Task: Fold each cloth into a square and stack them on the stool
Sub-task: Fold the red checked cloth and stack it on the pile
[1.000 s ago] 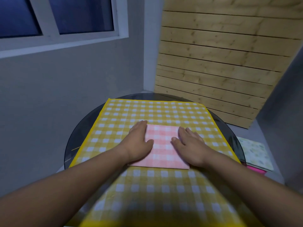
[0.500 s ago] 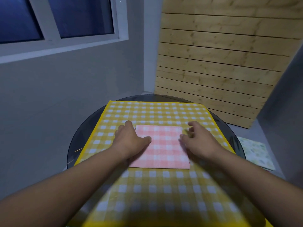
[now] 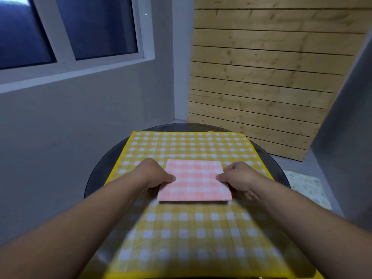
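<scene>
A pink checked cloth [image 3: 194, 181], folded into a square, is held just above a large yellow checked cloth [image 3: 187, 228] spread over a round dark glass table [image 3: 96, 174]. My left hand [image 3: 154, 174] grips the pink square's left edge, thumb on top and fingers beneath. Its right edge is pinched the same way by my right hand [image 3: 236, 177]. A shadow shows under the square's near edge. At the right, lower than the table, a pale patterned folded cloth [image 3: 306, 187] lies on a surface that is mostly hidden.
A grey wall with a window [image 3: 66, 31] stands to the left and behind the table. A slatted wooden panel [image 3: 261, 77] leans in the corner behind the table. Another grey wall [image 3: 346, 109] rises at the right.
My hands slid from flat on top of the pink cloth out to its side edges and closed on them. The square has come up slightly off the yellow cloth.
</scene>
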A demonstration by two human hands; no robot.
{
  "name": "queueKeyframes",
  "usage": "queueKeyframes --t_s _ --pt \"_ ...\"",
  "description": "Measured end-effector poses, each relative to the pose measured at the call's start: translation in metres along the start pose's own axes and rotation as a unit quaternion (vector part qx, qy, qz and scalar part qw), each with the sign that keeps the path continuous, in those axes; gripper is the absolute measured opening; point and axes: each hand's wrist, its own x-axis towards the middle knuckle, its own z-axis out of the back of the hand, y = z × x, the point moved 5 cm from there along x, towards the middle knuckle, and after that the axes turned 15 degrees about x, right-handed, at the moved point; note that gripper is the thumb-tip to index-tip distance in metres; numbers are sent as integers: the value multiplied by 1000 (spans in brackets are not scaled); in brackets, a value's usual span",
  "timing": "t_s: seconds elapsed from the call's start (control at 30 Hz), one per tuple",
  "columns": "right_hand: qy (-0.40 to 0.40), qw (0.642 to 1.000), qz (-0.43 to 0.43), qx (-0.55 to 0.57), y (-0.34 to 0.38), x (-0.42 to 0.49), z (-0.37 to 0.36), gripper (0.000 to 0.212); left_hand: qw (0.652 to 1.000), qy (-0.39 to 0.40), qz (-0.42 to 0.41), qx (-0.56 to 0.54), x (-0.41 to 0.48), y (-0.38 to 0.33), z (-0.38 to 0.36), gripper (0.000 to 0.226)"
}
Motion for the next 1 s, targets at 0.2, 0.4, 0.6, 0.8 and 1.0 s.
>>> queueKeyframes --t_s 0.2,0.4,0.6,0.8,1.0 --pt "-33 996 81 16 10 -8 19 30 988 -45 -48 -137 -5 -21 1 42" --pt "-82 983 143 78 17 -28 81 29 965 -28 -91 -244 -11 -75 -27 47" --pt "-140 962 156 173 6 -32 169 32 939 -9 -139 -315 -15 -159 -72 43" --pt "-228 933 170 221 -22 -14 274 25 918 22 -163 -360 -1 -266 -133 28" --pt "-297 910 160 242 -65 31 345 21 915 47 -129 -380 31 -344 -205 35"
